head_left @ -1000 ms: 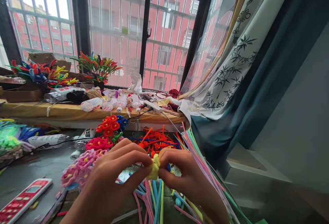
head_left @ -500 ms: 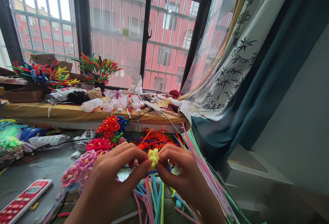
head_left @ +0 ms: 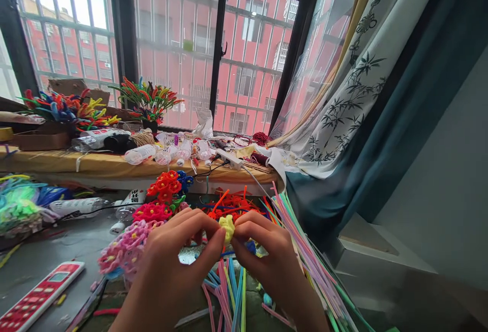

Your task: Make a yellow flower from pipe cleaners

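Between my two hands is a small yellow pipe-cleaner piece (head_left: 227,227), bent into a compact, bumpy shape. My left hand (head_left: 181,253) pinches its left side with thumb and forefinger. On the right side, the thumb and fingertips of my right hand (head_left: 265,250) close on the same piece. Pastel pipe cleaners (head_left: 229,296) lie below the hands in pink, blue and yellow. Red-orange pipe cleaners (head_left: 240,204) are heaped just behind the fingers. Pink pipe-cleaner flowers (head_left: 125,245) stand left of my left hand, with red flowers (head_left: 164,185) behind them.
A long bundle of pastel pipe cleaners (head_left: 305,250) slants along the right. At the left are a red-and-white remote control (head_left: 41,296), a plastic bottle (head_left: 78,207) and a green-and-blue fuzzy pile (head_left: 21,205). Bottles and a power strip (head_left: 229,159) lie on the window ledge (head_left: 110,165).
Both hands keep hold of the yellow piece, which looks slightly turned between the fingertips. The whole view has shifted a little, with the scene sitting slightly further right.
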`<state>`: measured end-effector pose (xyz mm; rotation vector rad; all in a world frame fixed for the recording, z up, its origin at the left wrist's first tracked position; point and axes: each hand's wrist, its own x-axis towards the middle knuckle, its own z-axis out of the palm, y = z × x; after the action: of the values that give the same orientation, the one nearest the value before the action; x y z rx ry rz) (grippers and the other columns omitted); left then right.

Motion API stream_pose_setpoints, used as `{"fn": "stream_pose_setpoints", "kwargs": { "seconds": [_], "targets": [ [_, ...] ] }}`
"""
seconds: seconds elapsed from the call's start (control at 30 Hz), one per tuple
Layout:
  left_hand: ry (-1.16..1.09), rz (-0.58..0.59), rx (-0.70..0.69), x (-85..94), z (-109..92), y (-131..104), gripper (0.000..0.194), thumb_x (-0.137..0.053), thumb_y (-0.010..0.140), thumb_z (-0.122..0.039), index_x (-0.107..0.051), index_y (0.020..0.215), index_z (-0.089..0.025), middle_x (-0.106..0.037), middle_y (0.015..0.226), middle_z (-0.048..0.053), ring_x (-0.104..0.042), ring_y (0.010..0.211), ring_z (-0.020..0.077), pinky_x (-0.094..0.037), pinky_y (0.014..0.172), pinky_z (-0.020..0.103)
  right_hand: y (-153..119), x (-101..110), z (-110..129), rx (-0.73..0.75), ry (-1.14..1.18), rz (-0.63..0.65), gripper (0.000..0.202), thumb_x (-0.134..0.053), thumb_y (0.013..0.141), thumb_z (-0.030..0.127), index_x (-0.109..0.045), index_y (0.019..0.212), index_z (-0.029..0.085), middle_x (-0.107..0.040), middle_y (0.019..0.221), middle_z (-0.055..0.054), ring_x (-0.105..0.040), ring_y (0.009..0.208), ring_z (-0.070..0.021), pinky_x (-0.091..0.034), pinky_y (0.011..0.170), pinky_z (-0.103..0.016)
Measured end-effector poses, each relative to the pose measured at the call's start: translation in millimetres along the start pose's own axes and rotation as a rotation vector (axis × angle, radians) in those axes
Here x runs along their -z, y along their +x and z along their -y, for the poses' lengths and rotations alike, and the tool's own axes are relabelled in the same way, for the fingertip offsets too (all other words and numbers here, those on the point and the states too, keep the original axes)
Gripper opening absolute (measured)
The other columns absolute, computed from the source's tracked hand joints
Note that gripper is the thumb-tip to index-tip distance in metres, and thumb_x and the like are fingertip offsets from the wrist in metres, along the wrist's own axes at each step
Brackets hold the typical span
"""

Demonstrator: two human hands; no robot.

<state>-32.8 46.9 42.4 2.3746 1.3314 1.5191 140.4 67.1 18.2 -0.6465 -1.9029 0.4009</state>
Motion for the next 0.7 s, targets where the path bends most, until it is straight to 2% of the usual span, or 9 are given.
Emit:
{"fn": "stream_pose_setpoints", "kwargs": {
  "seconds": [0.07,0.23,0.37,0.47,0.57,0.7],
  "targets": [
    [-0.024,-0.004,0.024,0.2,-0.1,0.2,0.022,-0.058,0.089,-0.024,-0.061,0.067,-0.022,-0.058,0.058,-0.006,-0.051,0.052,0.0108,-0.038,0.051,0.023,0.7,-1.8,-0.4,0.020,-0.029,-0.022,0.014,-0.061,0.092,0.016,-0.066,0.080,0.020,-0.064,0.079,-0.002,-0.060,0.069,-0.0137,-0.047,0.065,-0.022],
    [-0.094,-0.061,0.015,-0.4,0.3,-1.6,0.019,-0.060,0.089,-0.023,-0.062,0.071,-0.022,-0.061,0.064,-0.004,-0.056,0.058,0.0124,-0.044,0.058,0.023,0.6,-8.5,-1.1,0.034,-0.055,-0.111,0.018,-0.062,0.095,0.028,-0.072,0.083,0.020,-0.070,0.082,-0.004,-0.063,0.069,-0.0157,-0.048,0.063,-0.024],
    [-0.080,-0.154,0.055,-5.5,3.5,-7.5,0.009,-0.063,0.090,-0.030,-0.064,0.085,-0.023,-0.066,0.077,-0.002,-0.058,0.061,0.0135,-0.048,0.060,0.025,-0.4,-17.0,-0.5,-0.054,-0.054,-0.222,0.021,-0.065,0.094,0.033,-0.074,0.079,0.021,-0.068,0.078,-0.004,-0.063,0.070,-0.0167,-0.047,0.064,-0.025],
    [-0.071,-0.242,0.153,-11.7,6.6,-15.6,0.024,-0.066,0.087,-0.043,-0.065,0.102,-0.024,-0.068,0.094,0.002,-0.059,0.063,0.0146,-0.052,0.062,0.028,-2.6,-23.9,4.6,-0.133,-0.005,-0.312,0.021,-0.069,0.090,0.034,-0.073,0.073,0.021,-0.064,0.074,-0.001,-0.058,0.065,-0.0150,-0.044,0.060,-0.024],
    [-0.180,-0.211,0.218,-19.3,5.6,-26.9,0.033,-0.068,0.085,-0.047,-0.065,0.106,-0.023,-0.067,0.102,0.005,-0.060,0.063,0.0151,-0.051,0.053,0.027,-8.3,-31.1,13.0,-0.211,0.090,-0.376,0.021,-0.072,0.087,0.033,-0.070,0.070,0.020,-0.062,0.072,0.000,-0.055,0.063,-0.0152,-0.043,0.059,-0.024],
    [-0.378,-0.188,0.268,-26.8,-4.3,-41.6,0.026,-0.068,0.085,-0.042,-0.067,0.103,-0.023,-0.066,0.100,0.004,-0.062,0.064,0.0148,-0.050,0.049,0.025,-20.0,-41.3,24.4,-0.255,0.203,-0.415,0.018,-0.073,0.085,0.030,-0.071,0.070,0.021,-0.063,0.072,0.000,-0.057,0.067,-0.0168,-0.045,0.062,-0.025]
  ]
}}
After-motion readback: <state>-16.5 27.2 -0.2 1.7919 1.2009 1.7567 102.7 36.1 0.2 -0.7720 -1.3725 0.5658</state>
